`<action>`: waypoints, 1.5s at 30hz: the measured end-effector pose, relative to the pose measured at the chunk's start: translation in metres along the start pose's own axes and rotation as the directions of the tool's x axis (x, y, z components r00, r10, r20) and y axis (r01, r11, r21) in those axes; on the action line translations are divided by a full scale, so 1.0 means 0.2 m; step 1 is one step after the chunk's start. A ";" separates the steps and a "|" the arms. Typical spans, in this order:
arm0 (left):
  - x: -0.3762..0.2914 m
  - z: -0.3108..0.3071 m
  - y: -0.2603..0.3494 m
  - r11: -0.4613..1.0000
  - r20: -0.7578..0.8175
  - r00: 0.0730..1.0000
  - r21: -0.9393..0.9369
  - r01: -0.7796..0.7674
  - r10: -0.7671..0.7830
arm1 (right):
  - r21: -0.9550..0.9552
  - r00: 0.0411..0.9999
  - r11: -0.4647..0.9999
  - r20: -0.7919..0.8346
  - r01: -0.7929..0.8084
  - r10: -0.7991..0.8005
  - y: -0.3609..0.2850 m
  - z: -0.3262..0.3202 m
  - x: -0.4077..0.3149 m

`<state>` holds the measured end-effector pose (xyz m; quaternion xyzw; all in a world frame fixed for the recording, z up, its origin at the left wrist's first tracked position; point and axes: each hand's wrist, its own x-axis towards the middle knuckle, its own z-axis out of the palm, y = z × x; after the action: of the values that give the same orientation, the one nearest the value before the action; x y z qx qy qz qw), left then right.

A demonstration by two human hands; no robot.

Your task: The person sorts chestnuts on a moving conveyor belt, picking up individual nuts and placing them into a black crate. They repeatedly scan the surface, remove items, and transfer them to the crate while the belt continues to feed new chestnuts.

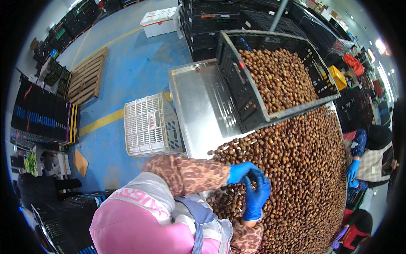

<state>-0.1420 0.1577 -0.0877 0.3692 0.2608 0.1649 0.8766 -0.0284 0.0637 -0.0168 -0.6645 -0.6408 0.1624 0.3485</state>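
Both my hands wear blue gloves and meet over a wide layer of round brown nuts [301, 165], which look like chestnuts. My left hand [241, 172] comes in from the left, under a leopard-print sleeve, its fingers bent down behind the other glove. From below reaches my right hand [257, 198], its fingers curled towards the left one. Fingers hide whatever may be between them. Nuts lie under and around both gloves, on a shiny metal table [203, 108]. A black plastic crate [230, 95] heaped with the same nuts stands on the table above the hands.
A white slatted crate [144, 127] stands on the blue floor beside the table. Farther off are a wooden pallet [87, 76], a white lidded box [160, 23] and stacked black crates [206, 28]. Co-workers' gloved hands [352, 173] are at the table's right edge. A pink cap fills the lower left.
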 end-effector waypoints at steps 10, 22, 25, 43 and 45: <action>-0.84 -1.08 0.32 0.834 -0.519 0.825 -0.336 -0.437 0.223 | 0.163 0.996 0.984 0.066 -0.066 0.056 -0.44 0.51 0.25; -1.11 -2.05 1.03 0.484 -0.463 0.161 0.867 -0.123 0.871 | 0.046 0.984 0.992 0.141 -0.113 0.106 -0.63 0.75 0.35; -1.02 -2.16 1.34 0.253 -0.304 0.181 0.933 0.255 0.935 | 0.087 0.969 0.973 0.150 -0.212 0.198 -0.63 0.76 0.33; -0.47 -1.38 0.90 0.552 -0.280 0.575 0.744 -0.376 0.769 | -0.153 0.913 0.900 -0.094 -0.408 0.397 -0.52 0.72 -0.06; -0.42 -1.23 0.85 0.457 -0.091 0.649 0.784 -0.421 0.755 | -0.146 0.888 0.879 -0.158 -0.454 0.432 -0.49 0.70 -0.19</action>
<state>-0.3683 0.3695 -0.0800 0.6946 0.3387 0.4304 0.4665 -0.1986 0.0573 -0.0581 -0.8306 -0.4613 0.1391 0.2793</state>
